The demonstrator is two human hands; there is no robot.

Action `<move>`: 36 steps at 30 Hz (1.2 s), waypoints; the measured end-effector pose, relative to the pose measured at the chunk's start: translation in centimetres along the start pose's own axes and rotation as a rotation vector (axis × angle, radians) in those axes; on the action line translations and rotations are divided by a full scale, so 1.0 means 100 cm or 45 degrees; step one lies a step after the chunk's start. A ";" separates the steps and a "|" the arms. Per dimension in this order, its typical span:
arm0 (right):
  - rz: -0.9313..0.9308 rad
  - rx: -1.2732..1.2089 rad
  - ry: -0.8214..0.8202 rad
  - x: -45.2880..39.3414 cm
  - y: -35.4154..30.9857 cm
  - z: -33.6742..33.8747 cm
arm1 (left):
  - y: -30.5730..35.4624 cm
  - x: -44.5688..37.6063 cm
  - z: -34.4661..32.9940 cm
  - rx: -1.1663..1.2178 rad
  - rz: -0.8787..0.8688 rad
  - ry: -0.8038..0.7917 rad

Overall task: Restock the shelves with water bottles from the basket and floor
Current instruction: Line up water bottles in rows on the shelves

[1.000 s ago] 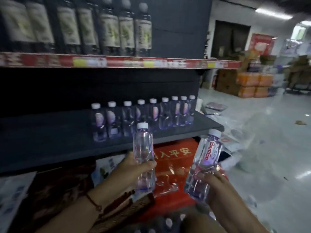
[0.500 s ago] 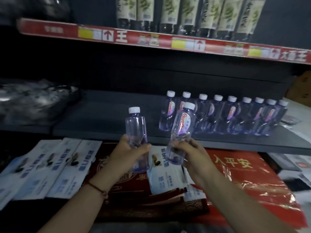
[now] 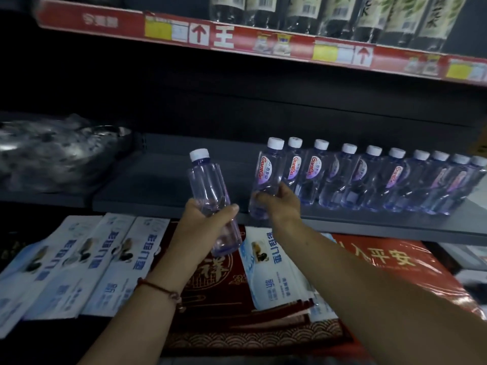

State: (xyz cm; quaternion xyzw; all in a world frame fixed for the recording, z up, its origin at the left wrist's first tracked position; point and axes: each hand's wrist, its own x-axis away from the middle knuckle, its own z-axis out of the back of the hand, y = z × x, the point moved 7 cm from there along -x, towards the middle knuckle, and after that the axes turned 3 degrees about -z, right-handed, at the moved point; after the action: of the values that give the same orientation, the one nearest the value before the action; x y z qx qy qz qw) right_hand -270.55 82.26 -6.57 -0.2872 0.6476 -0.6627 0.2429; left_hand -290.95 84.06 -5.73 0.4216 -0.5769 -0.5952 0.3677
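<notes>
My left hand [image 3: 204, 225] grips a clear water bottle [image 3: 208, 188] with a white cap, tilted slightly, in front of the dark middle shelf [image 3: 158, 191]. My right hand [image 3: 279, 204] holds a second bottle [image 3: 266, 175] with a red and purple label by its lower half, at the left end of a row of several like bottles [image 3: 369, 180] standing along the shelf's front. Its base sits at or just above the shelf edge; I cannot tell which.
A crumpled plastic wrap [image 3: 52, 154] lies on the shelf at the left. Dark bottles [image 3: 329, 14] fill the upper shelf above a red price strip [image 3: 237, 38]. Below, blue and white packets [image 3: 87, 259] and red mats [image 3: 382, 264] lie flat.
The view has turned to face the shelf. My right hand has carried its bottle up and forward to the left end of the row. My left hand has risen slightly with its bottle.
</notes>
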 end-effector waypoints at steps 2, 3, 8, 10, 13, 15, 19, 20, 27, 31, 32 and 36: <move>0.025 0.161 0.133 -0.013 -0.003 -0.004 | -0.003 -0.003 -0.001 0.037 0.025 -0.006; 0.033 0.218 0.191 -0.018 -0.003 -0.005 | -0.005 -0.006 -0.002 0.040 0.030 -0.014; 0.025 0.262 0.295 -0.038 0.008 -0.019 | -0.008 -0.012 0.001 0.053 0.032 0.012; 0.034 0.231 0.315 -0.045 0.010 -0.025 | -0.011 -0.015 0.002 0.028 0.032 0.034; 0.044 0.299 0.384 -0.047 0.005 -0.027 | -0.014 -0.022 0.001 -0.019 0.032 0.011; 0.027 0.348 0.392 -0.048 0.006 -0.027 | -0.016 -0.027 -0.002 -0.039 0.022 -0.018; 0.034 0.356 0.374 -0.049 0.005 -0.027 | -0.019 -0.033 -0.005 -0.053 0.040 -0.042; 0.033 0.352 0.357 -0.049 0.005 -0.028 | -0.019 -0.034 -0.005 -0.054 0.046 -0.035; 0.047 0.255 0.191 -0.022 -0.001 -0.014 | -0.021 -0.036 -0.015 -0.048 0.046 -0.054; -0.052 0.329 -0.092 0.025 0.010 -0.002 | -0.017 -0.026 -0.026 0.001 0.045 -0.104; -0.090 0.321 -0.176 0.036 0.016 0.001 | -0.014 -0.021 -0.030 0.031 0.044 -0.124; -0.453 -0.072 -0.546 0.084 0.044 0.001 | -0.009 -0.005 -0.036 0.122 0.066 -0.176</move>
State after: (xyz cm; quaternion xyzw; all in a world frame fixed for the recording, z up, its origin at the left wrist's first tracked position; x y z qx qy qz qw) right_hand -276.67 76.18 -10.37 -0.5368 0.5389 -0.6007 0.2462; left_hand -287.43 83.22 -6.57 0.3816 -0.6396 -0.5847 0.3217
